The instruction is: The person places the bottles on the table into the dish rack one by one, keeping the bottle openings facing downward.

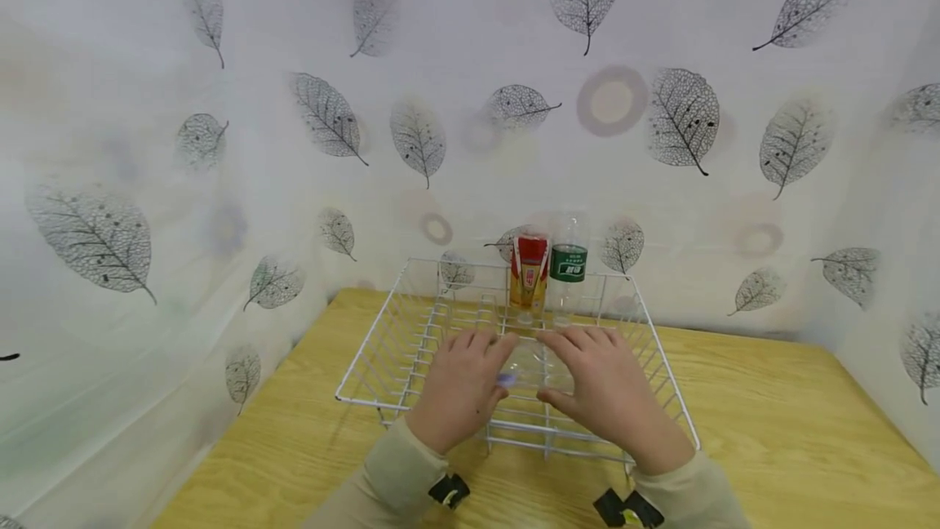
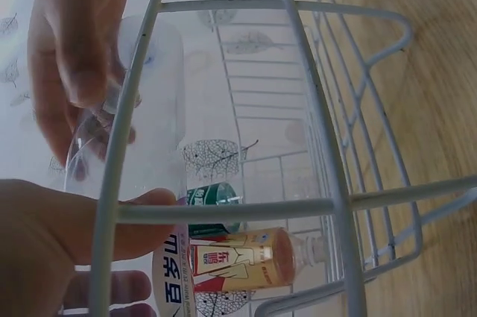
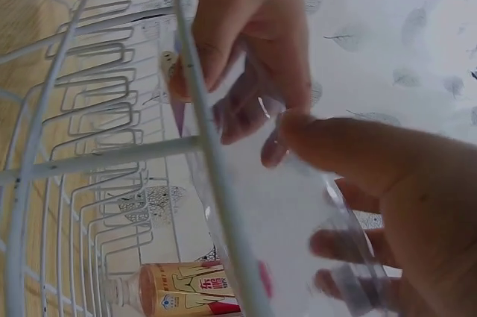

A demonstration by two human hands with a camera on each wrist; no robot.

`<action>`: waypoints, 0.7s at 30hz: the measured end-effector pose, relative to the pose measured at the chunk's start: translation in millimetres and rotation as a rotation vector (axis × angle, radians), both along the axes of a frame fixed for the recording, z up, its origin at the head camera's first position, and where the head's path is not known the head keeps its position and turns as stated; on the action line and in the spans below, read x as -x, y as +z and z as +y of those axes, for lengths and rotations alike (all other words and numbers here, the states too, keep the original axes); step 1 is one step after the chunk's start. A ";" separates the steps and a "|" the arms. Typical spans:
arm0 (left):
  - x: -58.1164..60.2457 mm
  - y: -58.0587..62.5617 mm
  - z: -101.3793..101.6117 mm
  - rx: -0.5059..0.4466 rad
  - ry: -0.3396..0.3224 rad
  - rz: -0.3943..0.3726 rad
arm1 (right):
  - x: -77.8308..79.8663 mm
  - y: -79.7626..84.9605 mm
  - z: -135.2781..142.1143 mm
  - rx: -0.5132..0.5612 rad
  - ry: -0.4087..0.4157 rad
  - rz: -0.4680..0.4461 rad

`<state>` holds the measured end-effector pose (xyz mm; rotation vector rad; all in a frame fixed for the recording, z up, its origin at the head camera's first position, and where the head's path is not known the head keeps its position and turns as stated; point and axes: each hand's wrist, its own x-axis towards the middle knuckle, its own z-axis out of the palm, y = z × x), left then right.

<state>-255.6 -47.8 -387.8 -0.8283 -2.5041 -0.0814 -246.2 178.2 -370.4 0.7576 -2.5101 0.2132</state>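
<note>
Both hands hold a clear plastic bottle [image 1: 527, 362] lying sideways over the front part of a white wire rack [image 1: 517, 424]. My left hand [image 1: 461, 382] grips the end with the label [image 2: 173, 280], its thumb across the near side. On the other end, my right hand [image 1: 605, 386] has its thumb and fingers curled round the clear plastic [image 3: 276, 205]. Behind the hands, a bottle with a red and yellow label [image 1: 529, 276] stands neck down in the rack. Beside it is a clear bottle with a green label [image 1: 569, 263], also neck down.
The rack stands on a yellow wood-grain table [image 1: 764, 406]. Upright wire loops [image 3: 112, 115] rise inside the rack, and its wires cross close in front of both wrist cameras. A pale leaf-patterned curtain [image 1: 470, 47] hangs behind the table and at its sides.
</note>
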 end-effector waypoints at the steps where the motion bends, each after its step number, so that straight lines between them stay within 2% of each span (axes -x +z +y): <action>1: 0.4 0.2 -0.5 -0.006 -0.002 -0.007 | -0.2 1.3 1.3 0.033 0.013 -0.010; 3: 1.1 1.1 -1.7 -0.016 -0.003 -0.016 | -0.3 3.6 5.0 0.118 0.034 -0.033; 6: 2.6 2.2 -4.3 -0.051 -0.011 -0.036 | 0.0 8.1 11.8 0.300 0.064 -0.112; 12: 4.1 4.7 -11.7 -0.107 -0.029 -0.030 | -2.9 17.1 22.1 0.757 0.136 -0.317; 17: 3.7 7.3 -14.1 -0.156 -0.048 -0.051 | -3.5 21.2 24.0 1.180 0.312 -0.464; 19: 3.3 8.2 -13.9 -0.174 -0.053 -0.059 | -4.3 21.2 22.4 1.315 0.375 -0.493; 21: 2.7 9.0 -13.6 -0.193 -0.059 -0.066 | -4.5 19.8 18.9 1.399 0.424 -0.502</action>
